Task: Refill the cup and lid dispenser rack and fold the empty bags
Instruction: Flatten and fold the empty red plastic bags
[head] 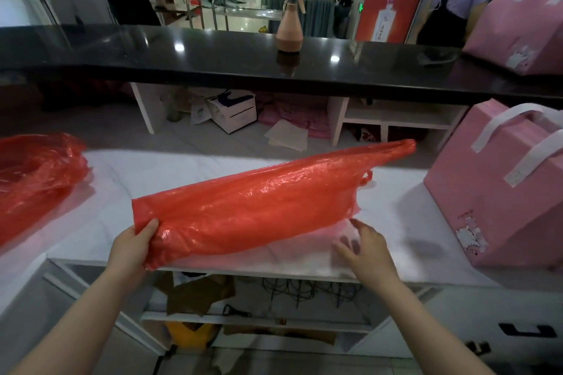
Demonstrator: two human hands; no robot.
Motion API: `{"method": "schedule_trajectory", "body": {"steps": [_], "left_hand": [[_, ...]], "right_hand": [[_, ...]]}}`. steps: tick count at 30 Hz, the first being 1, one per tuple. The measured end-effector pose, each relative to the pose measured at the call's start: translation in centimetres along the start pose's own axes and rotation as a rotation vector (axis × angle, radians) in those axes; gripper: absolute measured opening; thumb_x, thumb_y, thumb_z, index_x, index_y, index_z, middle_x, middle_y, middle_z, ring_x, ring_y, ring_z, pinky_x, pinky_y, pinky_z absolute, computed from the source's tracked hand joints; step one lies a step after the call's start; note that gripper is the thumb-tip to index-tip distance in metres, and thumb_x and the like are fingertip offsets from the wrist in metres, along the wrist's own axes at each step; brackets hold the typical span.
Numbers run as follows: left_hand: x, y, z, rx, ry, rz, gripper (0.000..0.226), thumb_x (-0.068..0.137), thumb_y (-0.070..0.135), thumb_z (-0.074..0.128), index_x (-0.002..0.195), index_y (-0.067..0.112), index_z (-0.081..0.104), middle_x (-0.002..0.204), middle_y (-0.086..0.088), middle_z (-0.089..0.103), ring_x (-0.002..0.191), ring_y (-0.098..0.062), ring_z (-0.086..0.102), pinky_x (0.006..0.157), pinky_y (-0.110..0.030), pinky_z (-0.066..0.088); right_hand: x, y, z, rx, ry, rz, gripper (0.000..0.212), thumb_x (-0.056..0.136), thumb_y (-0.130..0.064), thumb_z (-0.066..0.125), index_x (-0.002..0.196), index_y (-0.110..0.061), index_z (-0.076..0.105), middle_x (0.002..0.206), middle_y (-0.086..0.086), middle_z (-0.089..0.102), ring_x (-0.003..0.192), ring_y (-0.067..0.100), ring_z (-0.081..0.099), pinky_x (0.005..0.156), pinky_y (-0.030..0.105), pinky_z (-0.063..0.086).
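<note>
Now the folding part of the job is going on. A long red bag (259, 207) lies on the white desk (396, 207), already folded into a narrow strip. Its handle end points away, toward the pink box (499, 192). The left hand (134, 248) pinches the near corner of the red bag and lifts it a little. The right hand (365, 248) is just beside the bag's near edge, fingers spread and holding nothing; it looks blurry. Another red bag (36, 173) sits crumpled, well apart to the left. I think the next move is to fold the strip shorter, end over end, then press it flat.
</note>
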State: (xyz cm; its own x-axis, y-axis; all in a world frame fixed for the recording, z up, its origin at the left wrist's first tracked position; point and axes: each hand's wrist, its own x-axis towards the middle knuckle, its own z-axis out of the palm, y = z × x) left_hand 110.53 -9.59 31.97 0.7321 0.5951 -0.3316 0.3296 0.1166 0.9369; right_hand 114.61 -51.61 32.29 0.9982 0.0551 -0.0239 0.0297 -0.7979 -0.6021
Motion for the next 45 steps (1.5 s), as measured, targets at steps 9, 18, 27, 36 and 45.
{"method": "schedule_trajectory", "body": {"steps": [9,18,27,36,45], "left_hand": [[1.9,1.0,-1.4,0.011,-0.085,0.015,0.031,0.088,0.046,0.061,0.106,0.02,0.061,0.101,-0.007,0.07,0.093,-0.028,0.067,0.082,-0.046,0.055],[0.0,-0.1,-3.5,0.407,-0.24,0.275,0.02,0.085,0.016,0.069,0.095,0.031,0.06,0.092,0.005,0.069,0.085,-0.012,0.066,0.066,-0.02,0.048],[2.3,0.2,-2.5,0.545,-0.129,0.357,0.026,0.09,0.011,0.063,0.074,0.031,0.066,0.074,0.013,0.068,0.073,-0.004,0.063,0.062,-0.018,0.042],[3.7,1.2,-2.3,0.456,-0.14,0.401,0.008,0.092,0.019,0.061,0.085,0.022,0.062,0.08,0.0,0.066,0.077,-0.021,0.063,0.067,-0.034,0.051],[4.6,2.0,-1.9,0.478,-0.136,0.4,0.014,0.092,0.01,0.061,0.099,0.02,0.065,0.089,0.004,0.067,0.085,-0.016,0.063,0.073,-0.028,0.05]], "right_hand": [[4.1,-2.6,0.5,0.61,0.114,0.142,0.017,0.083,-0.028,0.072,0.099,-0.028,0.064,0.102,-0.012,0.066,0.098,0.013,0.062,0.07,0.015,0.043],[5.1,-2.4,2.2,0.56,0.172,0.216,0.004,0.094,-0.03,0.058,0.098,-0.029,0.058,0.096,-0.012,0.065,0.088,0.006,0.061,0.072,0.026,0.048],[5.1,-2.3,3.0,0.454,0.211,0.259,0.011,0.099,-0.033,0.049,0.105,-0.024,0.047,0.091,-0.018,0.054,0.078,-0.002,0.05,0.059,0.018,0.036],[4.3,-2.3,3.0,0.44,0.225,0.219,0.007,0.098,-0.029,0.049,0.097,-0.035,0.051,0.09,-0.013,0.062,0.08,0.007,0.06,0.058,0.022,0.043],[5.4,-3.0,1.4,0.34,0.29,0.103,0.008,0.097,-0.019,0.051,0.098,-0.025,0.055,0.089,-0.015,0.061,0.083,0.002,0.057,0.066,0.019,0.041]]}}
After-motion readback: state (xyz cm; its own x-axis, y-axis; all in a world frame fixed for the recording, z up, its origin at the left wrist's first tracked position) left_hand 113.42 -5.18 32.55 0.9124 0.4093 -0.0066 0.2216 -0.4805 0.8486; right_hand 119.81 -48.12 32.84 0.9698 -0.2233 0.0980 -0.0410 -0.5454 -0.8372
